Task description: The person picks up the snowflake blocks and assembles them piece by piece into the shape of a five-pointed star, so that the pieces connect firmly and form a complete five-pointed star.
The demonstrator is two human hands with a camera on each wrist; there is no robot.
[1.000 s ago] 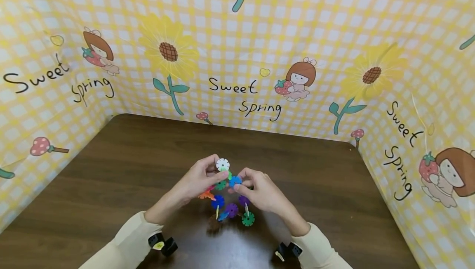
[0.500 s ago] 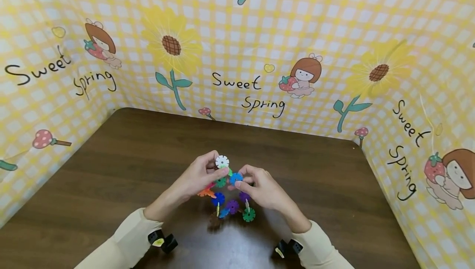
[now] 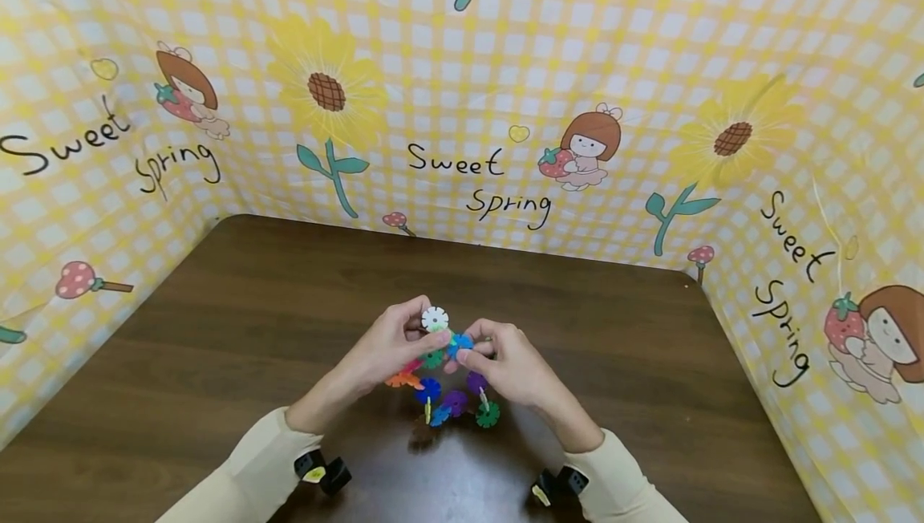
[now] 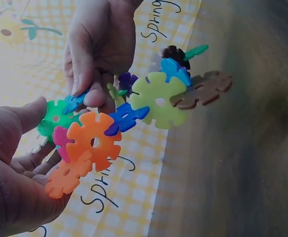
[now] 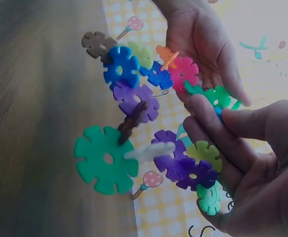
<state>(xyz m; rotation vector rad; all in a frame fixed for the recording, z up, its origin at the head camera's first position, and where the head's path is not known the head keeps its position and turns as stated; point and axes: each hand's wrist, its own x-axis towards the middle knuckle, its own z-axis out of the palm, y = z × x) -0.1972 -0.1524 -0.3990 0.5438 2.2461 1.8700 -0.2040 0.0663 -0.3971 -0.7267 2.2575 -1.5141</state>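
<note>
My left hand (image 3: 390,342) grips one end of a chain of slotted plastic snowflake discs, its thumb by a white disc (image 3: 435,318) and a green disc (image 4: 55,121). Close on the right, my right hand (image 3: 516,366) pinches a light blue disc (image 3: 460,345) between thumb and fingers. That blue disc meets the green one at its edge in the left wrist view. The joined discs curve below both hands: an orange disc (image 4: 94,140), a lime disc (image 4: 158,101), a brown disc (image 4: 203,90), a purple disc (image 5: 129,96) and a large green disc (image 5: 106,160).
A dark brown wooden table (image 3: 289,282) lies beneath the hands. Yellow checked cloth (image 3: 462,90) with printed flowers and lettering stands round its back and sides. Black wrist straps (image 3: 321,471) sit over the cream sleeves (image 3: 249,459).
The light blue disc has turned from facing the head camera to a tilted angle and sits closer against the green disc. Both hands keep their grip and barely shift.
</note>
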